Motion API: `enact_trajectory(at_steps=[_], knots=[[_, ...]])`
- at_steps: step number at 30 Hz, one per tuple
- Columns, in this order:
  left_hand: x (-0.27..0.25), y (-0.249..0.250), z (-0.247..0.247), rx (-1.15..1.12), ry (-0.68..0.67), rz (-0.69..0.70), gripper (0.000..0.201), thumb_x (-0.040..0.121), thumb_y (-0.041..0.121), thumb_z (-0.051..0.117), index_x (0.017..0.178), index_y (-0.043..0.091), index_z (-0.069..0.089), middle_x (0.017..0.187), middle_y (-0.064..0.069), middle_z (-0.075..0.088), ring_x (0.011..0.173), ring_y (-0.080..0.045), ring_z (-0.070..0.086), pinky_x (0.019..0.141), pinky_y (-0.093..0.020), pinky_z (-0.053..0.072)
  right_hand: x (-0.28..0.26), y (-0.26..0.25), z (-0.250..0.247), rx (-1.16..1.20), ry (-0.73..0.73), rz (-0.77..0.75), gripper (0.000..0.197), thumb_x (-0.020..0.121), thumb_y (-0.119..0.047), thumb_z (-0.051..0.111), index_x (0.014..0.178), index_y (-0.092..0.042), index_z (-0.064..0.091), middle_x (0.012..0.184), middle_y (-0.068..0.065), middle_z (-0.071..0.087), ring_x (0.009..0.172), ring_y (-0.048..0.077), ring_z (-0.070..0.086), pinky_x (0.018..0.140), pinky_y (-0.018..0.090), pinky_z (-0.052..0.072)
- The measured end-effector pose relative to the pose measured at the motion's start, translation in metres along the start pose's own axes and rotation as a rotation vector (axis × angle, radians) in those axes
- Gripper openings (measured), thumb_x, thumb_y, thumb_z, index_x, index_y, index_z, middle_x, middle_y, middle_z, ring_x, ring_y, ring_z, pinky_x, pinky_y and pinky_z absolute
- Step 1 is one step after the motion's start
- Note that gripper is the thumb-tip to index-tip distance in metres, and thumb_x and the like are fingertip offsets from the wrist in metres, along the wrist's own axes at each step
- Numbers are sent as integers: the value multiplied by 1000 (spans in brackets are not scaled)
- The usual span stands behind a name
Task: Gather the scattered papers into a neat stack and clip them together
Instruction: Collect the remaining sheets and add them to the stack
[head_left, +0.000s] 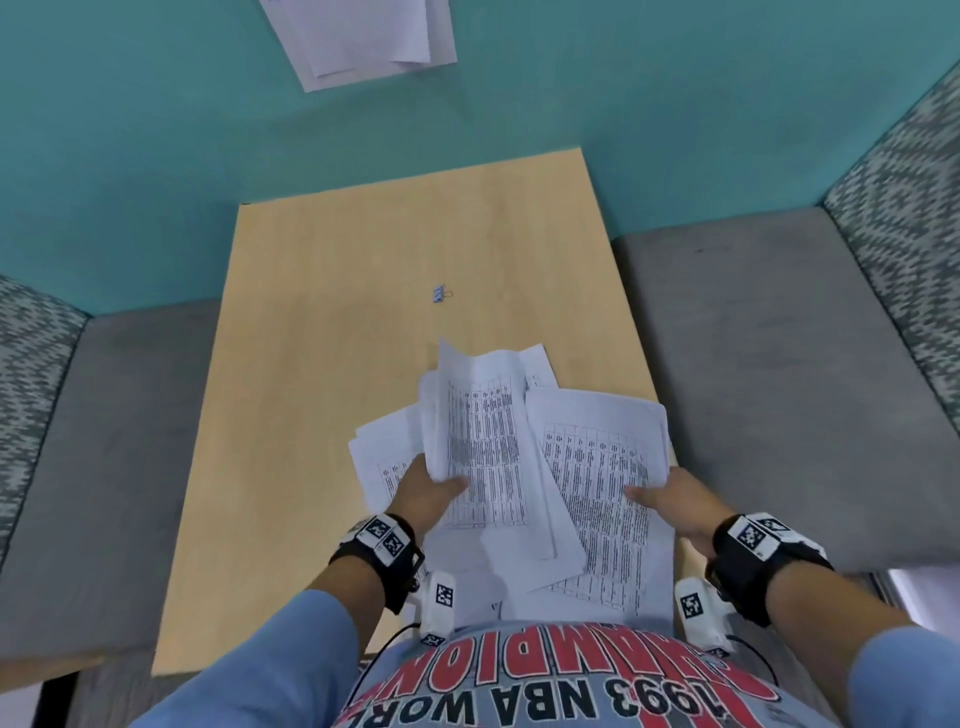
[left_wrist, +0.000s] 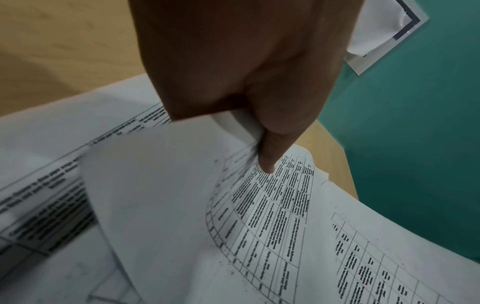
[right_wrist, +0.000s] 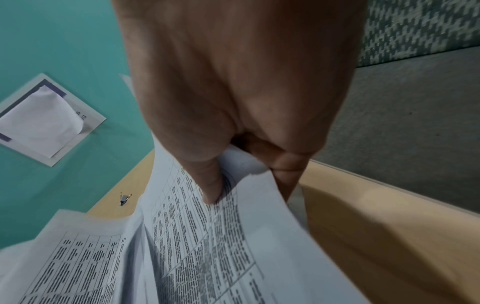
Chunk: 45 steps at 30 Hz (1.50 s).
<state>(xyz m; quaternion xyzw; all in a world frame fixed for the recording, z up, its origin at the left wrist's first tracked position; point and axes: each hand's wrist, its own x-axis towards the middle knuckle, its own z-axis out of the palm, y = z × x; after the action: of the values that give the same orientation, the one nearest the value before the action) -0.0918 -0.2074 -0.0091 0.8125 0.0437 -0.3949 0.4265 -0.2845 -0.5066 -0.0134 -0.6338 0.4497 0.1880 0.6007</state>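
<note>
Several white printed papers (head_left: 498, 457) with tables of text are fanned out, uneven, over the near end of a light wooden table (head_left: 332, 322). My left hand (head_left: 431, 491) pinches a curled bundle of sheets (left_wrist: 233, 205), thumb on top. My right hand (head_left: 665, 493) grips another bundle (right_wrist: 207, 236) at its right edge, thumb on the print and fingers underneath. A small binder clip (head_left: 440, 294) lies alone on the table beyond the papers; in the right wrist view the clip (right_wrist: 125, 198) sits left of the sheets.
Grey upholstered seats (head_left: 779, 395) flank the table on both sides, with patterned backs (head_left: 904, 171). A teal wall (head_left: 156, 156) rises behind the table, with a paper notice (head_left: 363, 36) fixed to it.
</note>
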Motion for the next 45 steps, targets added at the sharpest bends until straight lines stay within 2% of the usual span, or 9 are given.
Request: enact_trajectory(at_steps=[5,11,15,19,27,33,36,42,45], knots=[[2,-1,3,-82,130,4,75,88,20,87,150,13,45,135,5,58,130,-21,55,114,-40,43,7,9,-4,23,11,5,29,96,-16,74,124,-9,71,114,11,79,103,32,76,99,56,58],[-6,-21,-52,-238,311,-111,44,87,24,88,122,5,69,109,-14,74,90,-31,69,70,-31,55,9,15,-10,116,63,9,14,97,-7,71,111,-9,73,111,16,78,101,35,75,98,57,57],[-11,-53,-90,-142,342,-261,33,83,23,91,100,7,69,105,-21,75,87,-34,71,75,-42,60,11,18,-11,139,55,12,15,97,-6,70,111,-11,74,113,15,78,104,35,75,101,59,55],[-9,-65,-89,-107,337,-288,46,79,24,95,110,0,71,100,-19,76,87,-37,73,78,-49,64,13,15,-11,141,28,19,26,98,-6,70,124,-5,71,118,16,77,107,35,74,101,57,56],[-5,-41,-61,38,435,-104,39,87,19,86,116,7,63,97,-14,72,85,-34,70,78,-43,63,17,5,-7,50,31,4,24,98,-14,71,122,-9,72,111,12,80,100,34,77,97,58,59],[-20,-26,-114,-209,335,-134,37,89,17,85,121,8,69,111,-15,78,96,-35,74,81,-45,62,5,-11,-12,54,118,-37,13,99,-16,70,110,-9,74,101,12,80,92,34,78,93,57,60],[-37,-2,-151,-82,432,-33,26,97,22,77,116,6,72,104,-15,77,91,-34,74,68,-33,56,-8,-32,-19,138,130,-111,6,99,-14,70,101,-17,74,108,14,79,97,33,76,98,59,57],[-61,51,-201,11,537,226,32,96,27,78,119,6,72,85,1,71,77,-20,66,65,-31,52,-51,-102,-27,315,23,-275,25,95,-15,74,119,-24,74,121,1,79,113,24,75,106,49,52],[-69,74,-192,-23,433,323,17,92,24,83,106,20,75,96,-3,80,87,-23,75,76,-40,60,-74,-145,-12,360,-85,-344,26,95,-9,71,117,-25,73,111,-13,81,98,2,78,88,32,57]])
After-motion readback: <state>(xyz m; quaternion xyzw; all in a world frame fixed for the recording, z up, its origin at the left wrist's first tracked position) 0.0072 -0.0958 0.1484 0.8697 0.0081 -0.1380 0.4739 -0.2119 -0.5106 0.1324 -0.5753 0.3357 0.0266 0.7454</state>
